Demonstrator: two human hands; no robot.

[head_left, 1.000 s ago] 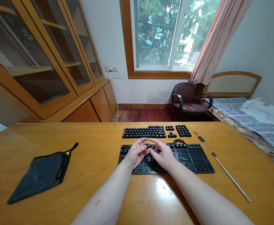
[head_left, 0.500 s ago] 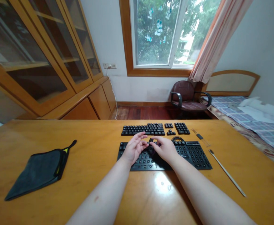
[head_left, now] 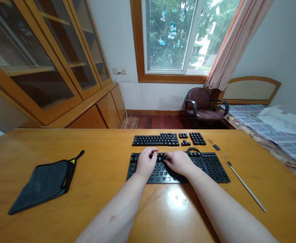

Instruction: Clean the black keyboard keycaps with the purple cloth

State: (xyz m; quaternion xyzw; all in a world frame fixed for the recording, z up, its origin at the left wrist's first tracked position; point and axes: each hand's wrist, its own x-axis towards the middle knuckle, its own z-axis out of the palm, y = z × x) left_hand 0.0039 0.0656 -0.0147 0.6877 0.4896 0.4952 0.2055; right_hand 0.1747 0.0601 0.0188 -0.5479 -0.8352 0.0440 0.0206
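A black keyboard (head_left: 163,179) lies on the wooden desk, with most of its keycaps off and bare switch stems showing. Over its upper left part, my left hand (head_left: 146,163) is closed with curled fingers; what is between the tips, if anything, is hidden. Just to the right, my right hand (head_left: 179,162) has its thumb and fingers drawn together at the top rows. I cannot make out what its fingertips hold. Behind the keyboard, the removed keycaps (head_left: 156,139) sit in keyboard order, with a small navigation group (head_left: 183,135) and number pad keycaps (head_left: 197,138) alongside.
To the right lie a wire keycap puller (head_left: 216,147) and a long thin brush (head_left: 246,186). The keyboard's coiled cable (head_left: 193,150) is behind it. A folded dark grey cloth (head_left: 45,182) rests at left. Beyond the desk (head_left: 99,141) stands an armchair (head_left: 199,103).
My left hand has turned palm down and its fingers have curled in. My right hand's fingertips have lowered onto the keyboard; the small black piece at them no longer shows. The view shifted slightly.
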